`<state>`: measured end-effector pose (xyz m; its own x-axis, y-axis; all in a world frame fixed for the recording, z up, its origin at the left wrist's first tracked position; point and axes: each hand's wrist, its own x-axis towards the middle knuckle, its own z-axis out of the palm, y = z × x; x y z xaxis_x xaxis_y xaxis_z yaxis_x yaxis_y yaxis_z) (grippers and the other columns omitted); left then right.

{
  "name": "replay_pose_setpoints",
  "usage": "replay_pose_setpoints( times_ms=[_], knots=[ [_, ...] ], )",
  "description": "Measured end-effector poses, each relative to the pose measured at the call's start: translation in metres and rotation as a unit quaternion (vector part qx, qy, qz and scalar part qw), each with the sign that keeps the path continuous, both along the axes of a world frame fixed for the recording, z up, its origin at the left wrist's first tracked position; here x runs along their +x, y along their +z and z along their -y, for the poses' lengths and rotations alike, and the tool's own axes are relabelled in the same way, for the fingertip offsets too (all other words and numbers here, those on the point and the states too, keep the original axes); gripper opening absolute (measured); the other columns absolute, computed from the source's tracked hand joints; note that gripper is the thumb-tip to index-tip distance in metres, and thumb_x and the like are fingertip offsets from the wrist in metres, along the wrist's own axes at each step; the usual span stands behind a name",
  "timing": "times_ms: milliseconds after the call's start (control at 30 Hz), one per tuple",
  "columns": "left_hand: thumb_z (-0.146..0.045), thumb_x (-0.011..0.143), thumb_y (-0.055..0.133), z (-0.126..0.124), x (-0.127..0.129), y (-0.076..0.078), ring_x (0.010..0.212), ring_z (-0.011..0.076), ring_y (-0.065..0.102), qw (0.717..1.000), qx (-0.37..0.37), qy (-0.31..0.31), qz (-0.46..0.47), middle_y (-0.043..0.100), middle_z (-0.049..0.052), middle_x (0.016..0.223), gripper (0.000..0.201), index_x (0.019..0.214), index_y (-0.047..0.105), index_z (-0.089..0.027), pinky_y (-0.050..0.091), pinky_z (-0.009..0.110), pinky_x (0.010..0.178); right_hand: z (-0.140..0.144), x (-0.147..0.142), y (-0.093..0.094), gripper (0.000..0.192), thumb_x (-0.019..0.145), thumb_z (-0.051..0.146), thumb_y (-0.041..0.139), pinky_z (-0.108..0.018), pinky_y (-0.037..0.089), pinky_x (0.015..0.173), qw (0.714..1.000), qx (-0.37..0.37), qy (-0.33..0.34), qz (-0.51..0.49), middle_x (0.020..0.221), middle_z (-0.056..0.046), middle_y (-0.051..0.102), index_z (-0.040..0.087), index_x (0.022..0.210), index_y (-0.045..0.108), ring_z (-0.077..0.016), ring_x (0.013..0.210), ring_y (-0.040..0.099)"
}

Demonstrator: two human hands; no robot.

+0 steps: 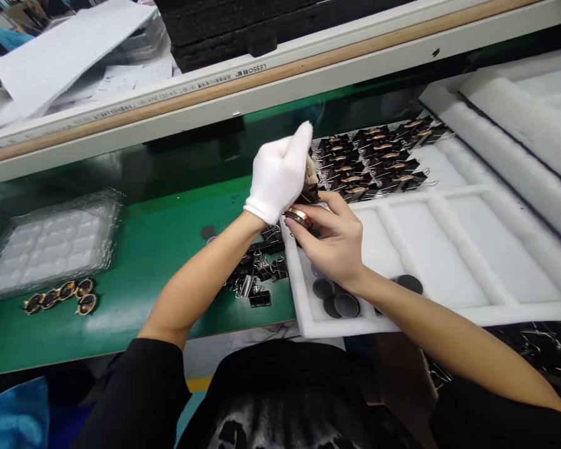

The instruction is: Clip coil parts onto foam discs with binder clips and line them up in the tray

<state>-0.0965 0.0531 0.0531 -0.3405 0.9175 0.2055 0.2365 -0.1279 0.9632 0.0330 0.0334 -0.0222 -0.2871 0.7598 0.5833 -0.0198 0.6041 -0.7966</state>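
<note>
My left hand (280, 171) wears a white glove and is raised over the near left corner of a white foam tray (453, 249). Its fingers close on a small dark part with a black binder clip (307, 194). My bare right hand (336, 240) meets it from below and pinches a round copper-coloured coil ring (298, 216). Both hands touch the same small assembly. Several dark round discs (343, 302) lie in the tray just under my right wrist. Loose black binder clips (259, 271) are heaped on the green mat beside my left forearm.
Rows of clipped coil parts (378, 159) fill the tray's far section. A stack of clear plastic blister trays (51, 243) sits at the left, with a few coil rings (60, 296) before it. A shelf rail (262, 75) runs overhead. White foam pieces (518, 125) lie at the right.
</note>
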Motion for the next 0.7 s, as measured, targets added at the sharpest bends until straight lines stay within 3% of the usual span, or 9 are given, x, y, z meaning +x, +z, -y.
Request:
replay_pose_setpoints(
  times_ms=[100, 233, 300, 400, 533, 700],
  knots=[
    [-0.054, 0.106, 0.041, -0.004, -0.012, 0.004, 0.051, 0.0047, 0.045, 0.998, 0.028, 0.021, -0.049, 0.054, -0.002, 0.049, 0.064, 0.051, 0.048, -0.023, 0.041, 0.030, 0.054, 0.001, 0.002, 0.002, 0.017, 0.088, 0.030, 0.079, -0.044, 0.066, 0.088, 0.999, -0.034, 0.017, 0.006, 0.116, -0.008, 0.077, 0.026, 0.103, 0.085, -0.0254, 0.099, 0.074],
    [-0.082, 0.100, 0.013, -0.001, -0.017, 0.008, 0.054, 0.0058, 0.040, 0.985, 0.024, 0.059, -0.159, 0.049, -0.001, 0.047, 0.079, 0.050, 0.039, -0.026, 0.042, 0.031, 0.058, -0.002, 0.002, -0.001, 0.023, 0.086, 0.032, 0.082, -0.045, 0.068, 0.087, 0.993, -0.110, 0.037, -0.013, 0.103, -0.004, 0.082, 0.025, 0.108, 0.084, -0.0243, 0.090, 0.077],
    [-0.080, 0.100, 0.005, 0.001, -0.014, 0.005, 0.055, 0.0061, 0.042, 0.975, 0.019, 0.077, -0.207, 0.050, 0.000, 0.051, 0.079, 0.053, 0.036, -0.025, 0.044, 0.030, 0.060, -0.003, 0.001, -0.004, 0.035, 0.083, 0.034, 0.085, -0.047, 0.067, 0.092, 0.992, -0.125, 0.024, -0.019, 0.105, -0.004, 0.082, 0.023, 0.116, 0.082, -0.0251, 0.090, 0.078],
    [-0.070, 0.107, 0.010, 0.001, -0.008, -0.004, 0.061, 0.0090, 0.050, 0.961, 0.029, 0.096, -0.258, 0.055, 0.001, 0.057, 0.073, 0.058, 0.039, -0.024, 0.046, 0.031, 0.064, -0.005, 0.000, -0.005, 0.053, 0.083, 0.034, 0.085, -0.047, 0.065, 0.095, 0.993, -0.119, 0.006, 0.007, 0.093, -0.002, 0.081, 0.022, 0.133, 0.075, -0.0243, 0.086, 0.077],
    [-0.065, 0.109, 0.018, -0.002, -0.004, -0.014, 0.057, 0.0124, 0.055, 0.962, 0.046, 0.075, -0.258, 0.053, 0.001, 0.057, 0.069, 0.060, 0.043, -0.023, 0.050, 0.035, 0.062, -0.008, 0.002, -0.001, 0.056, 0.085, 0.035, 0.080, -0.042, 0.065, 0.078, 0.993, -0.104, -0.005, 0.051, 0.065, 0.005, 0.066, 0.022, 0.139, 0.071, -0.0196, 0.065, 0.067],
    [-0.064, 0.109, 0.024, -0.001, -0.002, -0.020, 0.054, 0.0111, 0.052, 0.970, 0.054, 0.072, -0.226, 0.052, 0.000, 0.055, 0.069, 0.058, 0.043, -0.023, 0.050, 0.034, 0.061, -0.009, 0.003, 0.000, 0.055, 0.085, 0.036, 0.078, -0.037, 0.061, 0.065, 0.992, -0.114, -0.008, 0.053, 0.057, 0.006, 0.055, 0.021, 0.137, 0.071, -0.0154, 0.055, 0.056]
  ],
)
